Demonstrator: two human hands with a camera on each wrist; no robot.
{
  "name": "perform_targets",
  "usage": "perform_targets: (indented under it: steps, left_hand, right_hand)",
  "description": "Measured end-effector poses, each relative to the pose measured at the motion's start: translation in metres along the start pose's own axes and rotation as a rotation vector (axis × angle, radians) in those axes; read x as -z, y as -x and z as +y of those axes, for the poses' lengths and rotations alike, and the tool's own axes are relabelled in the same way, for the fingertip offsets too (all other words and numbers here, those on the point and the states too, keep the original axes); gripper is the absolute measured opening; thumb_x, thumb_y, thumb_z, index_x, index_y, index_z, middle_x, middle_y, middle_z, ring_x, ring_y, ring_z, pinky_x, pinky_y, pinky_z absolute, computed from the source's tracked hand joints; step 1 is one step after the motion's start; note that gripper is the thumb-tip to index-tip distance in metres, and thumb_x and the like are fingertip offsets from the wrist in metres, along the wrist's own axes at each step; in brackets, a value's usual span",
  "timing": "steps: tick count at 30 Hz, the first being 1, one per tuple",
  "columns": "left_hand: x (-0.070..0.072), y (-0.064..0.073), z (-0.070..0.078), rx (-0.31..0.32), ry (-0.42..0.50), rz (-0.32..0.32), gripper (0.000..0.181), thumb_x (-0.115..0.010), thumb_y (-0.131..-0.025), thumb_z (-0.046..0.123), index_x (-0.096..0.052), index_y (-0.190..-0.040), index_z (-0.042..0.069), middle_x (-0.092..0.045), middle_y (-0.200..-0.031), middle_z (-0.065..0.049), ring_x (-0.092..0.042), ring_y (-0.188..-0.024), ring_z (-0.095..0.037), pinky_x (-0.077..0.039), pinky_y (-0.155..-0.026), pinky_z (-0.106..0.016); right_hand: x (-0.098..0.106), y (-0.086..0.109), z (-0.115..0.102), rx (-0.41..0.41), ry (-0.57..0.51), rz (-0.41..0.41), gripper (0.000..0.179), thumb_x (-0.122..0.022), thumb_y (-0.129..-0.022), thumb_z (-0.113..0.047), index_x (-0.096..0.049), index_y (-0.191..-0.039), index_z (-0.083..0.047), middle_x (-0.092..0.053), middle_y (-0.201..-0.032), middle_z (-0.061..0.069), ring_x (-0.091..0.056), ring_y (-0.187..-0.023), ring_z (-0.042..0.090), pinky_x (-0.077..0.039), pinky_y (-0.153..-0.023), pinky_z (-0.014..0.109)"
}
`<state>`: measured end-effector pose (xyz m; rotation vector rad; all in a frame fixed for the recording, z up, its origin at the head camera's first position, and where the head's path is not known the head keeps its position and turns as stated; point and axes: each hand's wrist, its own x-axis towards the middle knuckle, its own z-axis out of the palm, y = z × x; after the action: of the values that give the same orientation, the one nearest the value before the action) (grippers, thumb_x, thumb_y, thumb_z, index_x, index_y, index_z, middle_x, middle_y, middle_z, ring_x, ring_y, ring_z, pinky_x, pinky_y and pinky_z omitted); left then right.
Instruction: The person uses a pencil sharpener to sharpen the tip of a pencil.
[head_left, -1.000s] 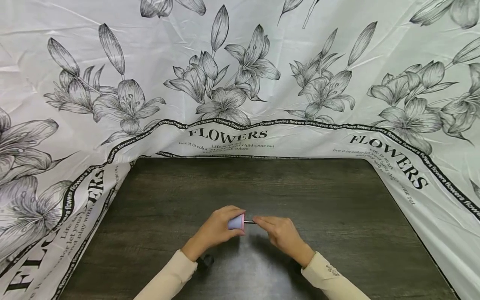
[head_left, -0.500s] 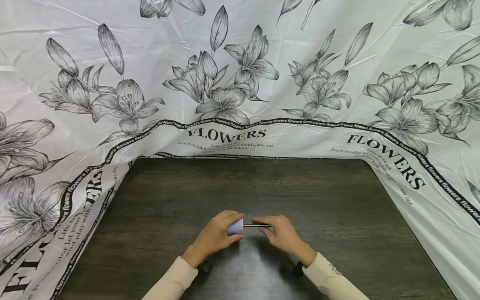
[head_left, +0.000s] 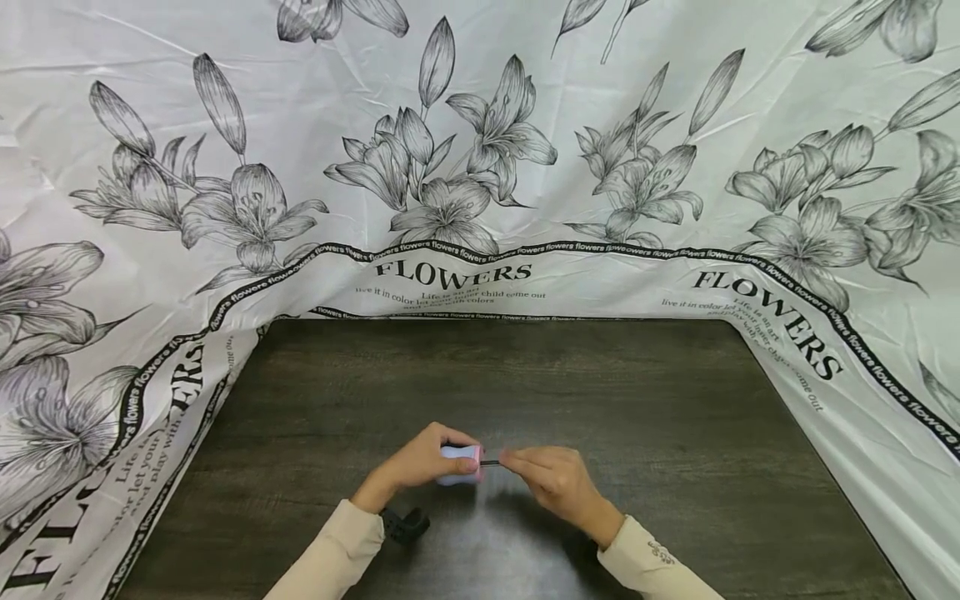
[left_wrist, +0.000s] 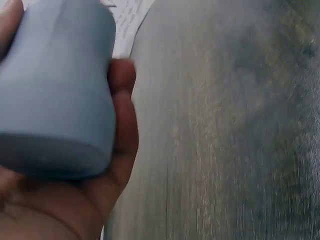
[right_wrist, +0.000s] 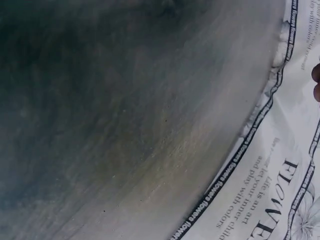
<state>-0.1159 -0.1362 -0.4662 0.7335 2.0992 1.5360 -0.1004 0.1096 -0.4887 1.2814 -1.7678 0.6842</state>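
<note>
A lavender pencil sharpener [head_left: 456, 452] with a waisted body and a pink end lies in my left hand [head_left: 416, 458], thumb on the near side and fingers curled round the far side. The left wrist view shows its smooth, rounded base and side close up, the sharpener body [left_wrist: 57, 95] resting against the palm. A thin dark pencil [head_left: 490, 462] runs from the pink end across to my right hand [head_left: 558, 482], whose thumb and fingers pinch it. Most of the pencil is hidden by that hand. In the right wrist view, only fingertips [right_wrist: 317, 82] show at the right edge.
Both hands are over a dark wood-grain table [head_left: 525, 375]. White cloth [head_left: 600, 287] printed with flowers and lettering hangs along its back and sides. A black strap [head_left: 405, 525] shows at the left wrist.
My right fingers have rolled round the pencil, from a flatter grip with more of it showing to one that covers most of it. My left hand and the sharpener have shifted slightly left and nearer.
</note>
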Motion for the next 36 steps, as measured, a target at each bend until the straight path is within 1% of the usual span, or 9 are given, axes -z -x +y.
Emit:
perform_targets:
  steps: [6, 11, 14, 18, 21, 25, 30, 33, 36]
  left_hand:
    - [-0.027, -0.002, 0.004, -0.120, -0.269, 0.249, 0.050, -0.082, -0.076, 0.021, -0.066, -0.119, 0.001, -0.067, -0.112, -0.013, -0.059, -0.080, -0.013, -0.049, -0.066, -0.023]
    - [-0.048, -0.001, -0.006, -0.508, -0.719, 0.454, 0.057, -0.086, -0.067, 0.018, -0.066, -0.117, -0.001, -0.066, -0.111, -0.010, -0.063, -0.096, -0.021, -0.053, -0.078, -0.029]
    - [-0.050, -0.004, -0.012, -0.750, -1.004, 0.498, 0.045, -0.076, -0.081, 0.026, -0.065, -0.114, -0.001, -0.065, -0.110, -0.010, -0.063, -0.098, -0.020, -0.053, -0.085, -0.031]
    - [-0.046, -0.009, -0.014, -0.911, -1.154, 0.491, 0.040, -0.055, -0.096, 0.035, -0.065, -0.113, 0.001, -0.067, -0.107, -0.010, -0.064, -0.094, -0.017, -0.052, -0.085, -0.029]
    - [-0.042, -0.010, -0.010, -0.872, -1.138, 0.477, 0.041, -0.064, -0.090, 0.034, -0.065, -0.113, 0.001, -0.066, -0.108, -0.009, -0.064, -0.095, -0.018, -0.052, -0.085, -0.029]
    - [-0.037, -0.008, -0.003, -0.701, -1.035, 0.445, 0.055, -0.082, -0.072, 0.032, -0.065, -0.115, 0.002, -0.066, -0.110, -0.008, -0.065, -0.097, -0.019, -0.053, -0.083, -0.031]
    - [-0.030, -0.004, 0.005, -0.389, -0.697, 0.321, 0.058, -0.082, -0.074, 0.031, -0.064, -0.121, 0.003, -0.067, -0.113, -0.007, -0.065, -0.092, -0.016, -0.054, -0.074, -0.026]
    - [-0.025, -0.003, 0.010, -0.212, -0.504, 0.233, 0.056, -0.078, -0.079, 0.034, -0.063, -0.124, 0.004, -0.067, -0.115, -0.008, -0.061, -0.082, -0.011, -0.051, -0.067, -0.022]
    - [-0.020, -0.004, 0.012, -0.082, -0.384, 0.162, 0.053, -0.074, -0.083, 0.035, -0.063, -0.123, 0.002, -0.068, -0.110, -0.010, -0.057, -0.074, -0.008, -0.048, -0.063, -0.022]
  right_hand:
    - [0.010, 0.002, 0.005, -0.224, -0.140, -0.114, 0.015, -0.071, -0.082, 0.000, -0.074, -0.097, -0.003, -0.073, -0.081, 0.005, -0.067, -0.064, 0.008, -0.052, -0.059, 0.014]
    - [0.023, -0.005, 0.013, -0.715, -0.532, -0.348, 0.018, -0.070, -0.083, -0.001, -0.073, -0.101, 0.000, -0.073, -0.085, 0.016, -0.061, -0.054, 0.006, -0.049, -0.048, 0.018]
    - [0.029, -0.008, 0.020, -1.028, -0.762, -0.473, 0.020, -0.067, -0.088, -0.005, -0.071, -0.105, 0.005, -0.070, -0.087, 0.027, -0.064, -0.055, 0.016, -0.052, -0.047, 0.031]
    - [0.031, -0.006, 0.025, -1.169, -0.864, -0.556, 0.025, -0.066, -0.088, -0.007, -0.068, -0.108, 0.009, -0.067, -0.088, 0.032, -0.067, -0.062, 0.029, -0.053, -0.051, 0.044]
    - [0.029, -0.003, 0.023, -1.097, -0.803, -0.511, 0.024, -0.067, -0.088, -0.007, -0.069, -0.109, 0.006, -0.069, -0.095, 0.027, -0.070, -0.072, 0.031, -0.056, -0.059, 0.042]
    - [0.024, 0.001, 0.014, -0.797, -0.505, -0.417, 0.022, -0.071, -0.083, -0.003, -0.072, -0.105, -0.001, -0.073, -0.098, 0.013, -0.071, -0.079, 0.020, -0.057, -0.067, 0.028]
    - [0.017, 0.007, 0.008, -0.367, -0.070, -0.271, 0.025, -0.075, -0.077, 0.001, -0.074, -0.101, -0.007, -0.074, -0.093, 0.003, -0.070, -0.079, 0.014, -0.056, -0.068, 0.024]
    - [0.015, 0.010, 0.008, -0.211, 0.052, -0.204, 0.015, -0.062, -0.091, -0.004, -0.074, -0.100, -0.007, -0.073, -0.094, 0.002, -0.070, -0.080, 0.014, -0.055, -0.069, 0.026]
    - [0.014, 0.011, 0.007, -0.094, 0.149, -0.164, 0.028, -0.046, -0.101, -0.011, -0.074, -0.099, -0.007, -0.073, -0.094, 0.001, -0.069, -0.079, 0.014, -0.055, -0.070, 0.026]
